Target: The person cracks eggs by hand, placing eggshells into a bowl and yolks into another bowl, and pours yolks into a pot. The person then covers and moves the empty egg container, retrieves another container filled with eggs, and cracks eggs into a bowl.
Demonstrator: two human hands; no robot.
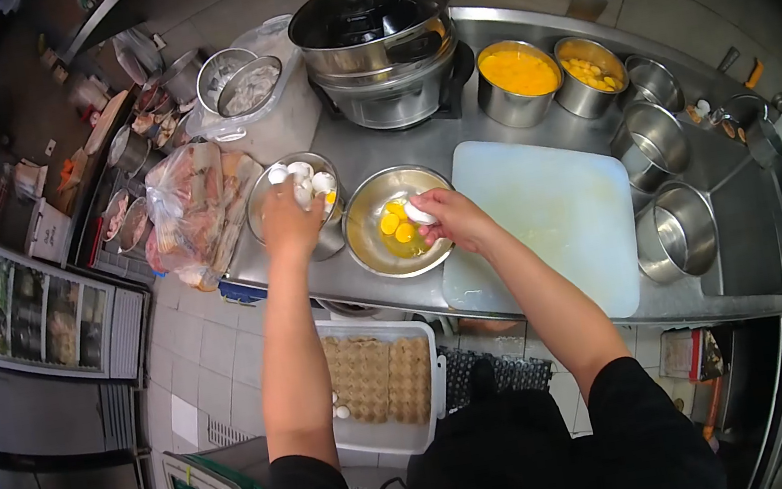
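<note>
Several yellow yolks (pixel 398 223) lie in clear egg white inside a steel bowl (pixel 367 253) at the counter's front edge. Over that bowl's right side, my right hand (pixel 448 218) is closed around a white egg (pixel 420 210). To the left stands a steel pot (pixel 255 214) with white eggs or shells (pixel 301 171) in it and a bit of yellow at its right side. My left hand (pixel 291 217) reaches over this pot, its fingers at the white pieces; whether it grips one is unclear.
A white cutting board (pixel 548 211) lies right of the bowl. Behind are a large steel cooker (pixel 382 84) and two pots of yellow contents (pixel 517 71). Bagged meat (pixel 193 203) sits at the left. Below the counter, a white bin (pixel 436 379) holds egg trays (pixel 381 378).
</note>
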